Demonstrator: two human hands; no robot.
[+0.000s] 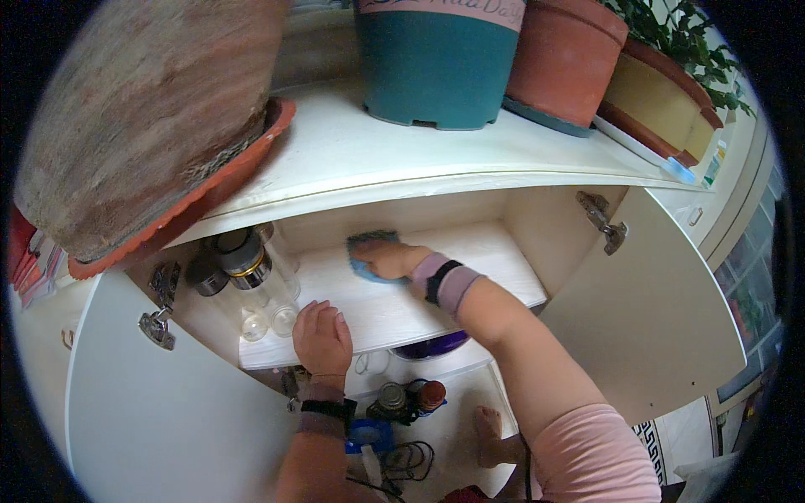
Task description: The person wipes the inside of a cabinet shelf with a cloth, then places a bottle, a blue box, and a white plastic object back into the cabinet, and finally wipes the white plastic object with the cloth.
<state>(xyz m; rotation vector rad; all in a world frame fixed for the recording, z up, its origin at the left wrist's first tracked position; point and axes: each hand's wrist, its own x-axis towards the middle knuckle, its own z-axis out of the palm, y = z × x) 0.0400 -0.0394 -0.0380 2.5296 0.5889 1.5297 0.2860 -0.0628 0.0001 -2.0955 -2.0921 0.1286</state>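
Note:
My right hand (pixel 383 256) presses a blue cloth (pixel 372 242) against the white shelf (pixel 434 295) inside an open cabinet, near its back wall. The cloth's upper edge looks dark and blurred. At the shelf's front edge, my left hand (pixel 322 339) rests with fingers together and nothing visible in it; its palm is hidden. Just left of that hand stand several clear glass containers, among them a jar with a grey lid and gold band (pixel 248 264) and one with a dark lid (pixel 206 275).
Cabinet doors stand open at left (pixel 170 409) and right (pixel 654 302). Above are a large clay pot (pixel 157 119), a green pot (pixel 437 66) and a terracotta pot (pixel 566 63). Below lie a purple bowl (pixel 434 346), lidded jars (pixel 392 396) and a black cable (pixel 412 462).

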